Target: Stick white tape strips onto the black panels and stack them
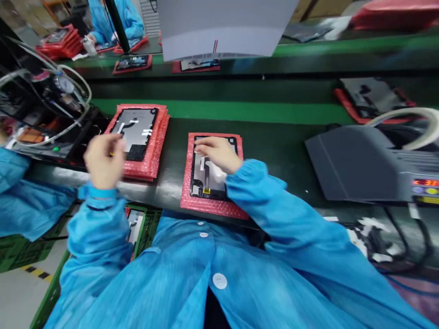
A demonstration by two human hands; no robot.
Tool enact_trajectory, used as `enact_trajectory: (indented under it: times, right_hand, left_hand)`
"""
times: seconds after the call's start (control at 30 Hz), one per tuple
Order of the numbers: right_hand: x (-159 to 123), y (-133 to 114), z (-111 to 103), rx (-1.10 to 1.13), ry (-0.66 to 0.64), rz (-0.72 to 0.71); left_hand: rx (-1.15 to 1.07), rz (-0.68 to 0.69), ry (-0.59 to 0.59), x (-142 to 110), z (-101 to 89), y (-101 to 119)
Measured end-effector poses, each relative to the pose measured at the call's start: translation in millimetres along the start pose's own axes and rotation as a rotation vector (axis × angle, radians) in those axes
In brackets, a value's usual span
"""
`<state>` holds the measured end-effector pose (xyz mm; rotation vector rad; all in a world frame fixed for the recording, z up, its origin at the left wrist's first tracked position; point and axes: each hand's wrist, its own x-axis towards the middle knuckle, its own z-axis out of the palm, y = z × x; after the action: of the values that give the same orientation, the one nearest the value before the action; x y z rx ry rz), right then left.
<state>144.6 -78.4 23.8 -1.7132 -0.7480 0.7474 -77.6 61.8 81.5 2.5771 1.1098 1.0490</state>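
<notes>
My right hand is over a flat tablet screen panel with a black frame, grey back and a yellow-marked flex cable. Its fingers point left, thumb and forefinger drawn close in a pinch near the panel's upper edge. Anything between the tips is too small to make out. The panel lies on a red bubble-wrap sheet in front of me. My left hand is raised at the left edge of another panel, fingers bent and blurred by motion. That panel rests on a stack of red bubble-wrap sheets.
A grey machine with a red display stands at the right. Hoses and a gauge are at the left. White paper hangs ahead. A co-worker sits across; a blue sleeve shows at the left. Green crates stand below.
</notes>
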Motion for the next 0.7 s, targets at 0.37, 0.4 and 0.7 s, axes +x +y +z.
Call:
enact_trajectory:
  times: [0.37,0.4,0.7]
  right_hand:
    - [76.2,-54.6,134.3,0.283,-0.046,0.244]
    - [77.6,-56.6,136.5,0.27,-0.024,0.247]
    - [79.0,-86.5,158.7,0.613,-0.162,0.218]
  left_hand:
    - [0.159,-0.412,-0.446,59.0,7.1,-114.8]
    - [0.126,-0.411,-0.437,57.0,7.6,-116.9]
    - [-0.09,-0.481,-0.336,52.9,17.7,-134.6]
